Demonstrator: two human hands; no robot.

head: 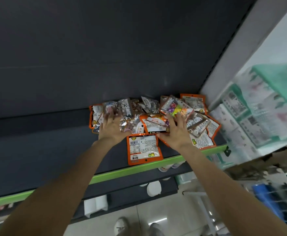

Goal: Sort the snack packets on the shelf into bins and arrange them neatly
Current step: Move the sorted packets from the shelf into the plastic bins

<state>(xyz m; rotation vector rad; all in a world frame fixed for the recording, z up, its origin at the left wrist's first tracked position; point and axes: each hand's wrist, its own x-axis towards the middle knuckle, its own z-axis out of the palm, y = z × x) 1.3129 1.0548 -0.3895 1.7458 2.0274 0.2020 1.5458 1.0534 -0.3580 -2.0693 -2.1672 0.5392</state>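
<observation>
A loose pile of snack packets (149, 113) lies on the dark shelf (37, 147) near its right end. Several are orange-edged, several are clear with brown and white pieces. One orange packet (143, 148) lies apart at the front, label side up. My left hand (111, 128) lies flat on the clear packets at the pile's left, fingers spread. My right hand (176, 132) rests on the orange packets in the middle, its fingertips touching a colourful fruit-print packet (176, 107). Neither hand grips anything.
The shelf has a green front edge (139, 166) and a dark back panel (105, 48). Green and white boxed goods (258, 113) fill the unit to the right. White items (153, 189) sit on the lower shelf. Tiled floor and shoes (122, 225) show below.
</observation>
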